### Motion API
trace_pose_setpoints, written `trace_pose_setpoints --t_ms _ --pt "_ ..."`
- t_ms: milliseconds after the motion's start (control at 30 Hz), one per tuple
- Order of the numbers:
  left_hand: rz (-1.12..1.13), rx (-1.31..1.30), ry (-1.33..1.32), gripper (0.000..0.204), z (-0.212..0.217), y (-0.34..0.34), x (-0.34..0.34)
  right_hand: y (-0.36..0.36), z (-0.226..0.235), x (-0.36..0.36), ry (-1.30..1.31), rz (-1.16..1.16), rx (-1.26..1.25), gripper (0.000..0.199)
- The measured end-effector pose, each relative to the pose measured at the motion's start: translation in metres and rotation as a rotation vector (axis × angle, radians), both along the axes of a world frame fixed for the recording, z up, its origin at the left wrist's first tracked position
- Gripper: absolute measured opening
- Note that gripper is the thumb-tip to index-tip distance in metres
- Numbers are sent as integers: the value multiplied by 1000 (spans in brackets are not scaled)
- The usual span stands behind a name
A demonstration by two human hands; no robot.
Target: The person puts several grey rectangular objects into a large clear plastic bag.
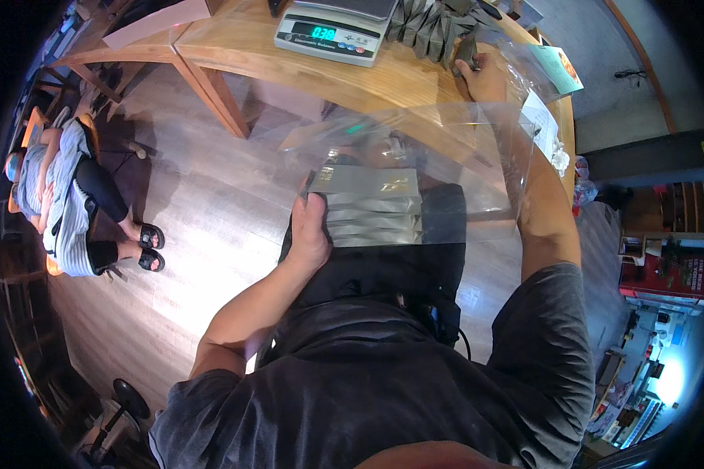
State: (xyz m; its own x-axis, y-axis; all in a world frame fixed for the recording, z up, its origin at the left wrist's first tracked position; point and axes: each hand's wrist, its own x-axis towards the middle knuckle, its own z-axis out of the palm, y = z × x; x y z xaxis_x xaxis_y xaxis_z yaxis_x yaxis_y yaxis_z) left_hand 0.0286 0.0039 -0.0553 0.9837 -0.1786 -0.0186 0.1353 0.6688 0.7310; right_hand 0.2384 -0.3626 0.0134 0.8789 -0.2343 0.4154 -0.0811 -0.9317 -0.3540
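Leftmost, our left hand [311, 234] clasps the left end of a clear bag [461, 156] over our lap [368, 270]; the silver packets [374, 207] inside run lengthwise left to right, stacked away from us. Rightward, above the table [242, 47], our right hand [483, 76] pinches a grey packet [466, 51] pointing away.

The left forearm [254, 305] slants forward and inward from a bent elbow, the left hand [311, 230] closed in a grip, thumb pointing forward. The right forearm [541, 184] stretches farther ahead, the right hand [485, 76] pinching between thumb and curled fingers.
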Motion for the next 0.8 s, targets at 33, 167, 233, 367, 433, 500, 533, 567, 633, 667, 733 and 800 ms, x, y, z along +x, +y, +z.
trace_pose_setpoints --t_ms 33,167,233,367,433,500,533,567,633,667,733,800 --pt "14 17 -8 68 4 -2 0 -6 -1 -2 -36 -18 1 53" --pt "-71 -14 -29 66 4 0 -3 -29 -2 -17 -92 -137 136 48" --pt "-66 5 -37 65 2 1 -2 -36 2 -30 -80 -258 310 47" --pt "-105 -45 37 65 4 0 -6 -78 8 -81 -114 -235 615 47" --pt "-109 36 42 67 5 2 -6 -62 29 -123 -225 -140 994 50" --pt "-162 -13 85 66 7 1 -4 -57 58 -171 -321 -66 1267 50" --pt "-190 -38 110 66 9 -2 -5 -60 71 -195 -354 -37 1359 48" --pt "-147 -26 119 66 17 -4 -7 -52 85 -217 -351 30 1387 44" --pt "-169 -29 148 66 22 -2 -7 -36 115 -261 -356 74 1364 42" --pt "-181 -34 163 67 23 -2 -7 -24 130 -283 -398 71 1361 42" --pt "-117 -24 51 68 28 -8 -8 -3 158 -331 -422 136 1326 45" --pt "-181 -70 -10 68 32 -7 -13 26 179 -372 -411 162 1234 47"
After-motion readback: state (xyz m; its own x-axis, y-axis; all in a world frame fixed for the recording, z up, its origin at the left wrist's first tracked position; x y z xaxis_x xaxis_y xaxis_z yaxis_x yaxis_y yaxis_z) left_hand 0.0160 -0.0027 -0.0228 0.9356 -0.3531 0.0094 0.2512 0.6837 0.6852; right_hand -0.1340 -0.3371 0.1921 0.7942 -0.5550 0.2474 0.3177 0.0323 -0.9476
